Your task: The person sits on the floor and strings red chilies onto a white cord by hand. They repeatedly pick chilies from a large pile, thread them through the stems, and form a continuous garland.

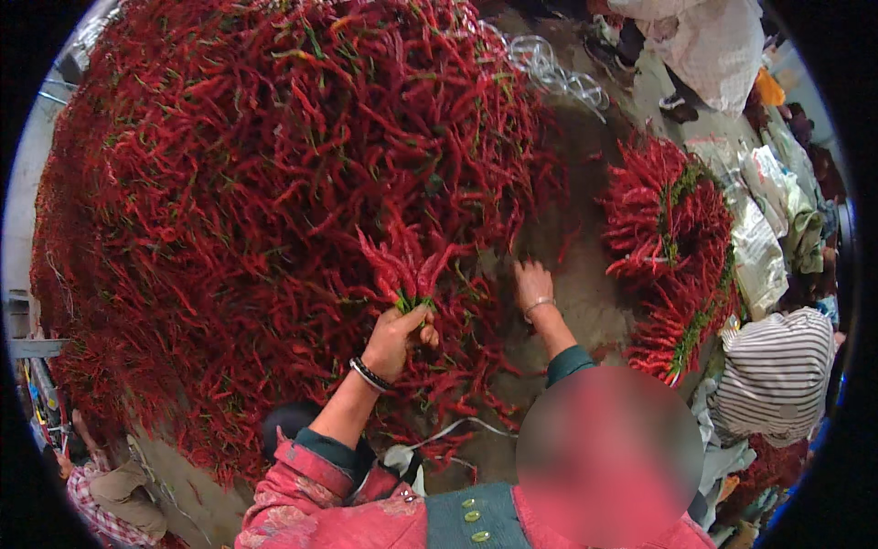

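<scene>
A small bunch of red chili peppers (408,264) points away from me, its green stems pinched in my left hand (400,337). The large heap of red chili peppers (288,171) spreads behind and around that hand. At the heap's right edge, my right hand (534,281) reaches down by the bare floor (583,302); its fingertips are partly hidden, so I cannot tell whether it grips anything. To the right of it lies a long braided string of red chili peppers (675,226), with the green stems along its middle.
A loose tangle of clear plastic twine (552,72) lies at the far edge of the heap. White woven sacks (758,254) line the right side. One person in striped clothing (775,374) is at the right, another in a checked shirt (103,504) at the lower left. A white cord (466,422) runs near my lap.
</scene>
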The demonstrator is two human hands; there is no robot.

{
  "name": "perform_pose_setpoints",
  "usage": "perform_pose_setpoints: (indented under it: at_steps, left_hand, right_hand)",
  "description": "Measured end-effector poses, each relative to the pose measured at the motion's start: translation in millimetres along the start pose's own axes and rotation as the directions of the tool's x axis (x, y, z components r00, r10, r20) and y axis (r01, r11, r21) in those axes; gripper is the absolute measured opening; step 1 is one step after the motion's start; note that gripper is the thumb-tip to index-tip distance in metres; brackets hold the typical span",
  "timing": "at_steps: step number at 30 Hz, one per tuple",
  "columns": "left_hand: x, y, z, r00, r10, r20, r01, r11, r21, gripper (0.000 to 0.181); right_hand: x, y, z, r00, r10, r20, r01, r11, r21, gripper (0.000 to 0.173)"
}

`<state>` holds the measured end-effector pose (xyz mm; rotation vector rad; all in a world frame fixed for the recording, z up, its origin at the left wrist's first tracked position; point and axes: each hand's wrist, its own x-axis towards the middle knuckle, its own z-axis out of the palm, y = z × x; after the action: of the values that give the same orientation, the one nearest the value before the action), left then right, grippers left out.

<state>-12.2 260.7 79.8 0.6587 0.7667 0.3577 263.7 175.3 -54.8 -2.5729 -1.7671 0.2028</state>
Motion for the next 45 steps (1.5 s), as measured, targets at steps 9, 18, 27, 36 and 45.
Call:
perform_pose_setpoints:
  at_steps: [9,18,27,36,45]
  left_hand:
    - [-2,4,4,0.971,0.180,-0.157,-0.154,0.974,0.166,0.020]
    - [1,1,-11,0.891,0.448,-0.077,-0.249,0.623,0.742,0.023]
    - [-10,-2,-21,0.979,0.199,-0.028,-0.169,0.889,0.426,0.020]
    - [-18,24,-37,0.878,0.355,-0.320,-0.377,0.926,-0.007,0.019]
    - [-15,-1,-32,0.850,0.506,-0.146,-0.268,0.655,0.706,0.025]
  right_hand:
    - [-37,-6,17,0.971,-0.078,0.225,0.088,0.996,-0.032,0.029]
    - [-28,-117,-113,0.880,-0.465,-0.099,0.438,0.712,0.549,0.014]
    - [0,-137,-144,0.666,-0.616,-0.421,0.723,0.672,0.162,0.011]
    - [-23,-128,-70,0.990,-0.115,-0.081,0.140,0.866,0.480,0.031]
    - [-56,-170,-73,0.905,-0.406,-0.125,0.406,0.740,0.537,0.019]
